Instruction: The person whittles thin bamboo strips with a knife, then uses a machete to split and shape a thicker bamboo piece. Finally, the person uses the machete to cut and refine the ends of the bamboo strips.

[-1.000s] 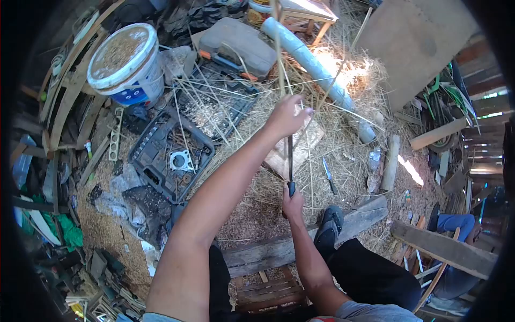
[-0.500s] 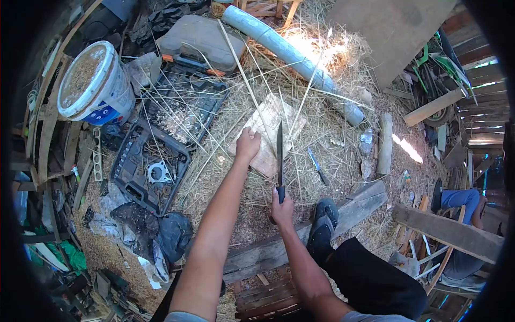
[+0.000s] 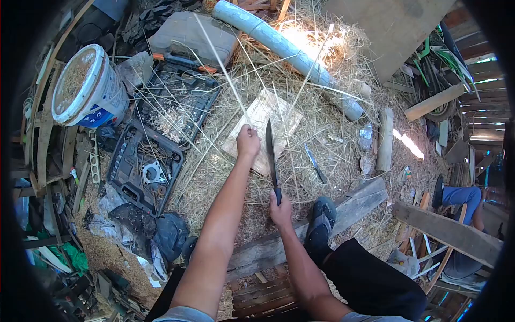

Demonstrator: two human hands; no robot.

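My left hand (image 3: 248, 144) is closed on the lower end of a long thin pale strip (image 3: 221, 67), which slants away up and to the left. Beneath that hand lies a worn wooden board (image 3: 261, 111) on the straw. My right hand (image 3: 280, 210) grips the black handle of a machete (image 3: 271, 150); its dark blade points away from me over the board, just right of my left hand. A smaller knife (image 3: 315, 164) rests on the straw to the right. Other thin strips (image 3: 311, 75) lie across the ground beyond the board.
An open tool case (image 3: 142, 185) with metal parts and a white bucket (image 3: 102, 96) stand at left. A grey-blue pipe (image 3: 279, 43) crosses the far side. A wooden beam (image 3: 354, 206) lies by my shoe (image 3: 322, 225). Another person's leg (image 3: 461, 198) shows at right.
The strip's far end has swung left, and its near end now meets my left hand. The machete has shifted slightly left, its tip closer to that hand.
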